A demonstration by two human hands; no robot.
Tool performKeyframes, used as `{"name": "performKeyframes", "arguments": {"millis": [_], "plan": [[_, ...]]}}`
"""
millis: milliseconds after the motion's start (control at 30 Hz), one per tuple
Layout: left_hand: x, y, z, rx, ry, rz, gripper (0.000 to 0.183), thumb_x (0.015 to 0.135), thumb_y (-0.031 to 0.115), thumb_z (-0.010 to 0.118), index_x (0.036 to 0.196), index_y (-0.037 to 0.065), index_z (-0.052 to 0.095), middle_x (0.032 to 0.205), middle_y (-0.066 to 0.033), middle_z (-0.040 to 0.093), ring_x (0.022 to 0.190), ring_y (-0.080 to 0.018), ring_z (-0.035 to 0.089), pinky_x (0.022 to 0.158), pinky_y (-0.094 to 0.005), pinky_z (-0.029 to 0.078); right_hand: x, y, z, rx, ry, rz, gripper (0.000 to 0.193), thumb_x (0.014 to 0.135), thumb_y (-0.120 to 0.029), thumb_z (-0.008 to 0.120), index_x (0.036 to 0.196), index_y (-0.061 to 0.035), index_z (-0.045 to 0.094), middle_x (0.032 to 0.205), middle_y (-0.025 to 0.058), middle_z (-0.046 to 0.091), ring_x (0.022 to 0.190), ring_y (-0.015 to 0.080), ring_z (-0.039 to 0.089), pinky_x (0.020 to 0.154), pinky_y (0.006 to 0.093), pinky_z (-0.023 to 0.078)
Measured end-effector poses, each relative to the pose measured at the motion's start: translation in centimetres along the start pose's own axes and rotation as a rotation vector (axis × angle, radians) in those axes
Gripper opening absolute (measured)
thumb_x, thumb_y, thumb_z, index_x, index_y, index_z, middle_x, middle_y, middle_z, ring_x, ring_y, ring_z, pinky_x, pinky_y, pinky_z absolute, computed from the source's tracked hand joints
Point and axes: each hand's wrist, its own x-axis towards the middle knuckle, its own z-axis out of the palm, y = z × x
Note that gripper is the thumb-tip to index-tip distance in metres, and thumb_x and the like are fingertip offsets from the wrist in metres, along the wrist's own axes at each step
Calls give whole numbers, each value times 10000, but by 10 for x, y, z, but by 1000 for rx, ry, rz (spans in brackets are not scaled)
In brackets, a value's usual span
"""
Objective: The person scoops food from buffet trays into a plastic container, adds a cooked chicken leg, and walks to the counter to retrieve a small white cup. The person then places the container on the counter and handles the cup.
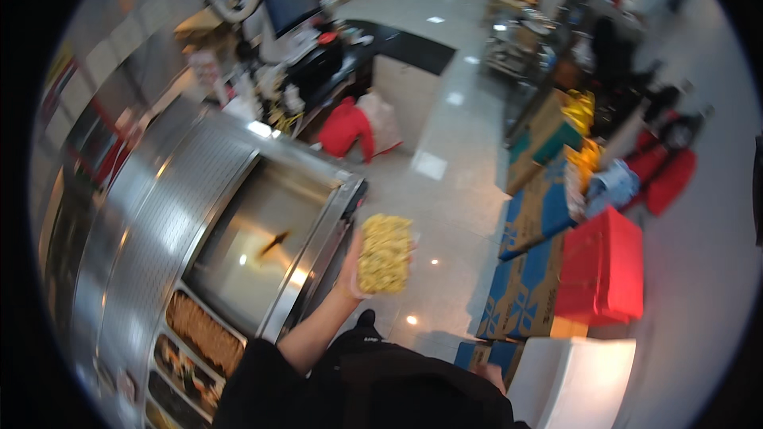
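In front of my body, my left hand (348, 272) holds a yellow rectangular block of dried noodles (385, 256) from its left side. The block hangs over the floor, just right of the steel counter's edge. My right hand (490, 375) shows only in part at my right side, close to a white box (584, 385); its fingers are blurred and cannot be made out. On the left runs a steel counter (159, 191) with a wide shallow metal basin (262, 246). Nearer to me, food trays (205, 330) with brown and mixed contents are set in it.
Along the right wall stand stacked blue-and-brown cartons (524, 286), with a red box (602, 266) and yellow bags (586, 163) on or by them. Ahead, a red cloth (343, 129) is by a desk with a monitor (292, 1). Grey tiled floor (445, 214) lies between.
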Motion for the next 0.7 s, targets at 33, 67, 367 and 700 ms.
{"name": "performKeyframes", "arguments": {"millis": [33, 67, 367, 700], "plan": [[23, 4, 4, -36, 26, -30, 775, 907, 658, 279, 1455, 110, 261, 1391, -252, 384, 1168, -408, 511, 928, -526, 456, 9, -1, -12, 2, -4, 54, 213, 877, -170, 566, 787, 16, 618, 693, 124, 626, 527, 214, 596, 443, 320, 473], [44, 8, 6, -40, 18, -43, 759, 918, 640, 280, 1452, 102, 262, 1368, -253, 409, 1153, -408, 521, 926, -527, 458, 19, -8, -22, -10, -12, 97, 206, 877, -171, 568, 794, 12, 617, 692, 118, 623, 524, 208, 590, 441, 314, 468], [99, 27, -28, 36, -103, 275, 755, 897, 668, 297, 1431, 134, 311, 1304, -234, 468, 1068, -366, 575, 875, -498, 495, 257, -274, 35, -504, -341, -58, 156, 881, -181, 580, 862, -29, 613, 684, 61, 598, 506, 151, 537, 421, 261, 422], [-52, -16, 7, 129, 28, 1116, 704, 917, 630, 314, 1419, 137, 334, 1271, -240, 480, 1038, -378, 578, 851, -492, 506, 288, -701, 233, -477, -643, -987, 189, 869, -161, 613, 1032, -70, 587, 717, 5, 572, 509, 80, 488, 405, 197, 367]]}}
